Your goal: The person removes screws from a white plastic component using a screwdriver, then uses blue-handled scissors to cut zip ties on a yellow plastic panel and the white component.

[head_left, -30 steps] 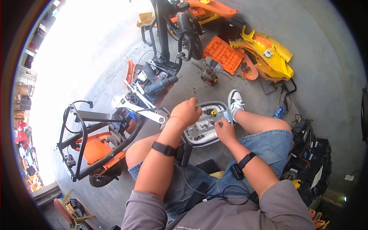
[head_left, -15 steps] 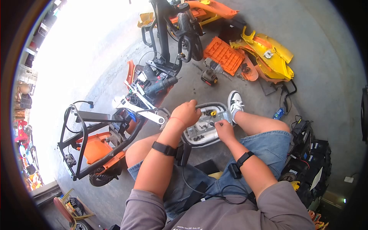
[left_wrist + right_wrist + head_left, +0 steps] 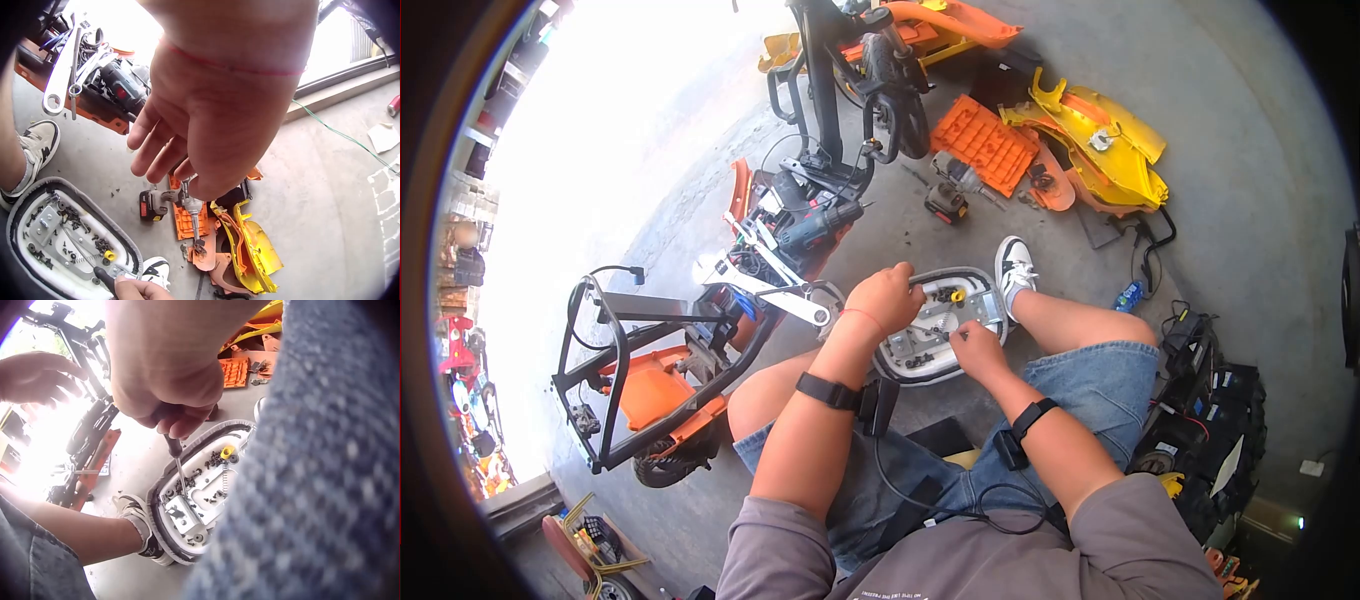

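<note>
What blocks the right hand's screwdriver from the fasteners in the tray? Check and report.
Nothing visible: the screwdriver in the right hand reaches over the tray toward loose fasteners, and the left hand is off to the side.

Left hand (image 3: 203, 122) loose, right hand (image 3: 174, 390) curled

Dark-handled screwdriver (image 3: 175, 449) slants down, tip apparently among loose screws (image 3: 189, 482).
</note>
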Tool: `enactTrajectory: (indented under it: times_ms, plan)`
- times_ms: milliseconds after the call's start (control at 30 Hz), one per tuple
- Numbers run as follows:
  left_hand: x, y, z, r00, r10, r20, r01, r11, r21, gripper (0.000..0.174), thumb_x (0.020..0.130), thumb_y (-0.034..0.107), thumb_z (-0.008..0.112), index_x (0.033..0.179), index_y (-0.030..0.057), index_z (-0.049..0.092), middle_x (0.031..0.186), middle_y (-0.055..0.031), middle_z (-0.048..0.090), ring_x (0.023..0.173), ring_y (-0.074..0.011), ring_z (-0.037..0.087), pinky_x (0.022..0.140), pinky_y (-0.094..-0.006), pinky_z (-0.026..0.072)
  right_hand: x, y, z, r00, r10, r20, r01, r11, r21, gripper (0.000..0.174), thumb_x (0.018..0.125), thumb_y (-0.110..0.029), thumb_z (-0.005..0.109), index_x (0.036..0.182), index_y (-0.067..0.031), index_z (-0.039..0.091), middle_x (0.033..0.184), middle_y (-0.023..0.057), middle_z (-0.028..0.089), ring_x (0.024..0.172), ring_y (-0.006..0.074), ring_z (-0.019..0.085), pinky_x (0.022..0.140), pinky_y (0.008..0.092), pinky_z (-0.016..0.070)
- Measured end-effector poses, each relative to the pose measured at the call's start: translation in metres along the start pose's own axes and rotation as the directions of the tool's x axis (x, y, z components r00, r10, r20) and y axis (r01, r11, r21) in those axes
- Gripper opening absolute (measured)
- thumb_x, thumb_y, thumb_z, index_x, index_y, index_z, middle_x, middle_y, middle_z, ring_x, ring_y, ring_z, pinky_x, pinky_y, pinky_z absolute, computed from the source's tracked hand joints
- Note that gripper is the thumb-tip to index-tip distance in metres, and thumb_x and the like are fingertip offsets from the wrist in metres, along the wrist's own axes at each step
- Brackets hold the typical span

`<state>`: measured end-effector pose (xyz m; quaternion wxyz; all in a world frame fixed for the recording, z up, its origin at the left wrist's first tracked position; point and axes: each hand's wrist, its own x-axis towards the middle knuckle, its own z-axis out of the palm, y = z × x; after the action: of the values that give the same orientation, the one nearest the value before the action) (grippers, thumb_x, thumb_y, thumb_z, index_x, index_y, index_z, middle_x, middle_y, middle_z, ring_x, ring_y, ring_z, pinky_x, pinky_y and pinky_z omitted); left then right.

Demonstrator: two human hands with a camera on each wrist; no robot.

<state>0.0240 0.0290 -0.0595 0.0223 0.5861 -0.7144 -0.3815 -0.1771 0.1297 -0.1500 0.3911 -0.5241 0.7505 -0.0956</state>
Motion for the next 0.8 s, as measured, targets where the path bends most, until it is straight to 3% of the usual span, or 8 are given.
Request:
enactTrajectory:
  times_ms: [133,233,300,600,633,700,800]
  plan:
    - [0.002,-0.001,0.001,0.999,0.019,-0.034,-0.02,1.0,-0.015,0.04,0.092,0.029,0.055,0.119,-0.0004,0.062,0.105,-0.0235,0.07,0.106,-0.0392,0.065,0.095,-0.0446,0.0495,0.002,-0.003,0.001,0.994,-0.093,-0.063,0.098,0.992,0.076,0.031,0.09,-0.028,0.065,0.102,0.0,0.068,0.098,0.0243,0.07,0.098,0.0407,0.067,0.085,0.0436,0.0518]
    - [0.004,0.001,0.003,1.0,0.009,-0.002,-0.009,1.0,-0.026,0.04,0.092,0.029,0.055,0.118,-0.0007,0.062,0.108,-0.0243,0.069,0.107,-0.0393,0.065,0.096,-0.0447,0.049,0.001,-0.009,-0.005,0.996,-0.052,-0.079,0.056,0.997,0.054,0.031,0.089,-0.029,0.064,0.103,-0.0006,0.066,0.099,0.0246,0.07,0.098,0.0417,0.066,0.086,0.0457,0.0514]
    - [0.004,-0.003,0.009,0.992,0.089,-0.09,-0.09,0.996,0.0,0.035,0.093,0.03,0.054,0.106,-0.0009,0.062,0.1,-0.0246,0.07,0.098,-0.0396,0.067,0.089,-0.047,0.0523,0.0,-0.01,-0.009,0.997,-0.052,-0.063,0.053,0.998,0.018,0.031,0.089,-0.029,0.064,0.104,-0.0007,0.066,0.1,0.0245,0.07,0.098,0.0418,0.066,0.086,0.0459,0.0514]
    - [0.002,-0.002,0.008,0.993,0.081,-0.08,-0.081,0.997,0.006,0.032,0.092,0.028,0.054,0.103,-0.0012,0.061,0.099,-0.0246,0.07,0.096,-0.04,0.067,0.087,-0.0472,0.0527,0.0,0.003,0.015,0.988,-0.152,-0.023,0.15,0.987,-0.052,0.031,0.091,-0.029,0.063,0.104,-0.0012,0.065,0.101,0.0237,0.069,0.099,0.0418,0.065,0.088,0.0474,0.0506]
    - [0.002,-0.001,0.007,0.993,0.085,-0.08,-0.085,0.996,0.008,0.032,0.092,0.028,0.054,0.103,-0.0012,0.061,0.099,-0.0246,0.07,0.096,-0.04,0.067,0.087,-0.0472,0.0527,0.002,0.005,0.018,0.979,-0.201,-0.038,0.2,0.979,-0.049,0.031,0.091,-0.029,0.064,0.104,-0.0011,0.065,0.102,0.0239,0.069,0.1,0.0417,0.065,0.088,0.0474,0.0505]
    - [0.001,0.0,0.002,1.0,0.012,-0.005,-0.012,1.0,0.011,0.039,0.093,0.03,0.055,0.119,0.002,0.062,0.109,-0.0232,0.069,0.106,-0.0386,0.065,0.095,-0.0447,0.0496,0.002,0.005,0.015,0.985,-0.17,-0.032,0.169,0.986,-0.007,0.032,0.091,-0.03,0.064,0.106,-0.0013,0.065,0.103,0.0236,0.069,0.1,0.0413,0.064,0.088,0.0469,0.0503]
    - [0.002,-0.002,0.003,1.0,0.014,0.003,-0.014,1.0,0.017,0.04,0.092,0.03,0.055,0.12,0.002,0.062,0.11,-0.0238,0.069,0.106,-0.0387,0.065,0.095,-0.0445,0.0495,0.0,0.001,0.008,0.992,-0.121,-0.03,0.124,0.988,0.088,0.033,0.091,-0.03,0.065,0.108,-0.0021,0.065,0.105,0.023,0.068,0.102,0.0404,0.064,0.09,0.0459,0.0499]
